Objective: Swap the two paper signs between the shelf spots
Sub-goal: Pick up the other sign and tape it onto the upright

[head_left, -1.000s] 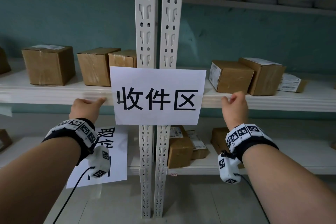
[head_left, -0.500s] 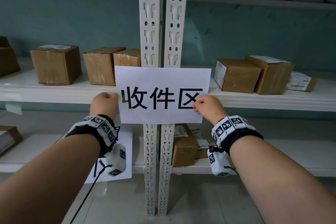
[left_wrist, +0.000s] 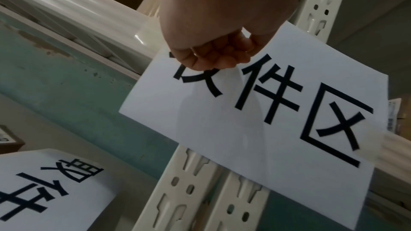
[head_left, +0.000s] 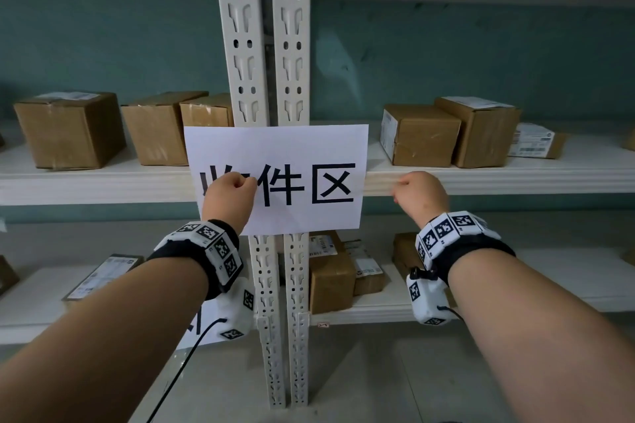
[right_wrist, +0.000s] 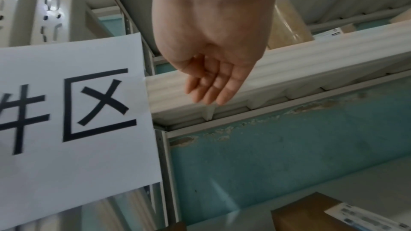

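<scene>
A white paper sign [head_left: 309, 148] with three large black characters hangs on the front edge of the middle shelf [head_left: 515, 182], across the two uprights [head_left: 261, 45]. My left hand [head_left: 230, 192] lies over its left character with fingers curled. In the left wrist view these fingers [left_wrist: 218, 55] pinch the sign [left_wrist: 244, 138], and a crease runs down from them. My right hand [head_left: 419, 192] is just right of the sign at the shelf edge, fingers [right_wrist: 211, 80] loosely extended and holding nothing. The second sign [left_wrist: 44, 191] hangs on the lower shelf at left, mostly hidden behind my left wrist in the head view.
Several cardboard boxes stand on the middle shelf: a group at left [head_left: 72, 130] and a group at right [head_left: 422, 134]. More boxes [head_left: 330, 275] sit on the lower shelf right of the uprights. A flat box [head_left: 99, 275] lies on the lower shelf at left.
My left hand moved from the sign's left edge onto its left character and curled on the paper. My right hand left the sign's right edge and moved right along the shelf front.
</scene>
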Available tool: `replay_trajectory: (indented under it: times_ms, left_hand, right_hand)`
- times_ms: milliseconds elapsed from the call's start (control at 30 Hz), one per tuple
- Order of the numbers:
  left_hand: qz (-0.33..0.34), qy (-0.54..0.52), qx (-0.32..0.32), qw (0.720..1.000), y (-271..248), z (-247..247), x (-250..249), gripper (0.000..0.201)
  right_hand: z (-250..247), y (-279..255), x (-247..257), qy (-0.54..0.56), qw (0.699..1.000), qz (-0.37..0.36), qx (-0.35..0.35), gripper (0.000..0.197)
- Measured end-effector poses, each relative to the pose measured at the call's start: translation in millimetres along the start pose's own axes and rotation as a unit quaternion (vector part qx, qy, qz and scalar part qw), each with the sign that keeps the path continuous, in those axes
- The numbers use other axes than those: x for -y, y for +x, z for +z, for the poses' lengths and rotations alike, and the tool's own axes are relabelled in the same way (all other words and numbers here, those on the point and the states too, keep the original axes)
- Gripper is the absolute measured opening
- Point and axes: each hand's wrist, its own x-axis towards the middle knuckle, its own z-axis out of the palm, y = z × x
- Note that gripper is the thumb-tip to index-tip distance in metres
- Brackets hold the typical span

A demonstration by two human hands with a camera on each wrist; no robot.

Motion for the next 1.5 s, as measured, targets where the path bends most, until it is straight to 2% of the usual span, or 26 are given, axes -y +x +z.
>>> replay_trajectory:
  times_ms: [133, 267, 533, 767, 833, 933, 1033, 1266, 1333, 1500]
  left_hand:
    - [0.036, -0.007, 0.055, 0.998, -15, 23, -12, 0.027]
    - [0.054, -0.003, 0.096, 0.994, -27, 42, -18, 0.037]
    - [0.032, 0.024, 0.071, 0.997, -14, 37, -6, 0.034]
    - [0.019, 0.002, 0.067, 0.998, -13, 42, -3, 0.035]
    - [0.017, -0.010, 0.068, 0.997, -14, 42, -2, 0.035]
    - [0.018, -0.026, 0.083, 0.996, -14, 38, -1, 0.030]
    - [0.013, -0.039, 0.084, 0.996, -10, 27, 5, 0.024]
    - [-0.032, -0.060, 0.031, 0.997, 13, -30, 32, 0.020]
    - [-0.045, -0.071, 0.020, 0.996, 22, -46, 39, 0.026]
    - [-0.053, -0.097, 0.039, 0.993, 41, -69, 47, 0.036]
  right_hand:
    - [5, -14, 23, 0.008, 0.991, -0.101, 0.085, 0.031]
    - [18, -15, 44, 0.026, 0.983, -0.147, 0.105, 0.039]
    - [7, 14, 15, 0.098, 0.993, -0.036, 0.062, 0.035]
    - [-5, 8, -1, 0.036, 0.999, 0.022, -0.013, 0.027]
    - [0, -2, 8, 0.027, 1.000, -0.006, -0.009, 0.028]
    - [14, -16, 32, 0.016, 0.994, -0.095, 0.042, 0.030]
    - [24, -23, 57, 0.026, 0.986, -0.147, 0.076, 0.032]
    - [50, -31, 103, 0.054, 0.976, -0.166, 0.130, 0.032]
    - [57, -35, 114, 0.052, 0.974, -0.172, 0.136, 0.032]
    - [75, -48, 145, 0.042, 0.964, -0.205, 0.165, 0.031]
